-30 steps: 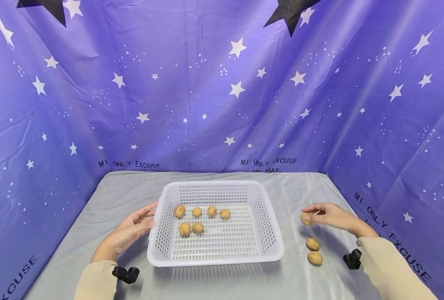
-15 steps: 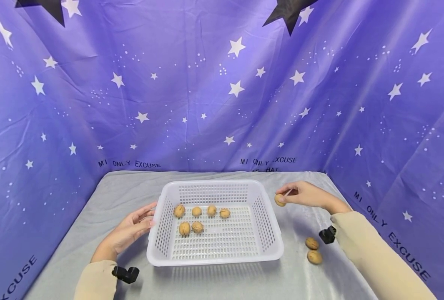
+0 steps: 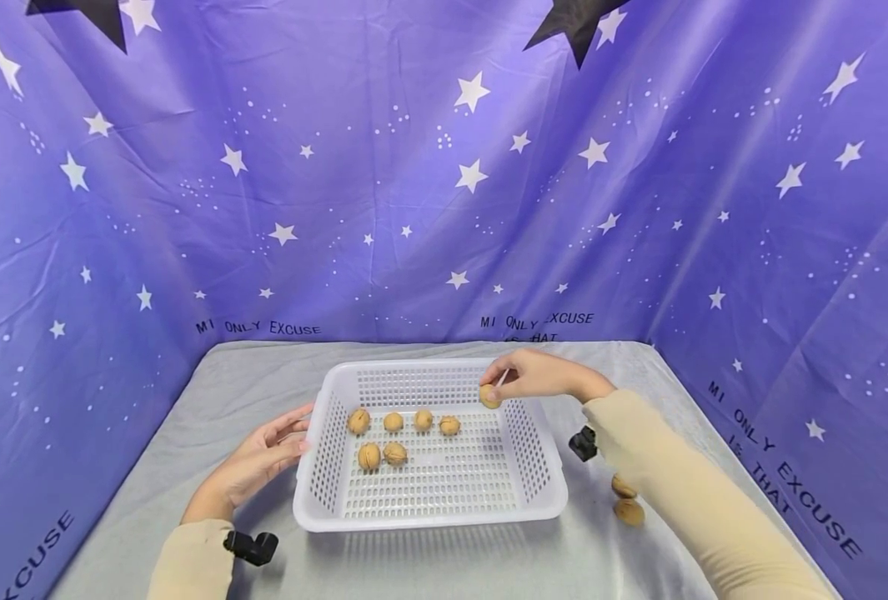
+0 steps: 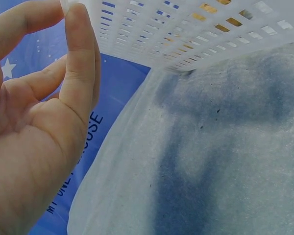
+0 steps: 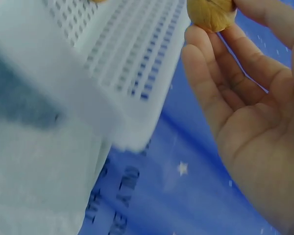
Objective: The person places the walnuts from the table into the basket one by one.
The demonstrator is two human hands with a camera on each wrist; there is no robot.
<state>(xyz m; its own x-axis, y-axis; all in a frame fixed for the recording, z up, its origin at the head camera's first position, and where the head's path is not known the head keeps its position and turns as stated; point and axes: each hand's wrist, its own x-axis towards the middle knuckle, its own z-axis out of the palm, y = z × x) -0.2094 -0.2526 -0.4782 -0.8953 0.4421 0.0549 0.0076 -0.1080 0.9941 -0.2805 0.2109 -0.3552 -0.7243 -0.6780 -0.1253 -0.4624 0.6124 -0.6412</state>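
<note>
A white perforated plastic basket [image 3: 428,523] stands on the cloth-covered table. Several walnuts [image 3: 369,457] lie on its floor toward the left. My left hand [image 3: 254,463] is at the basket's left side; in the left wrist view its thumb [image 4: 79,44] and index finger pinch the rim. Over the basket's back right corner, my right hand [image 3: 537,374] holds another walnut [image 3: 490,397] between thumb and fingertips. That walnut [image 5: 211,13] is cut by the top edge of the right wrist view. Two walnuts [image 3: 629,512] rest on the table to the right, the rear one partly hidden by the right sleeve.
Grey cloth [image 3: 248,375] covers the table around the basket. A purple curtain [image 3: 383,208] with stars and lettering encloses the back and both sides. A small black camera [image 3: 252,548] sits on the left wrist and another camera [image 3: 584,443] on the right.
My right hand has carried a walnut from the table at the right, leftward and up, to over the basket's back right corner. The left hand and the basket have stayed in place.
</note>
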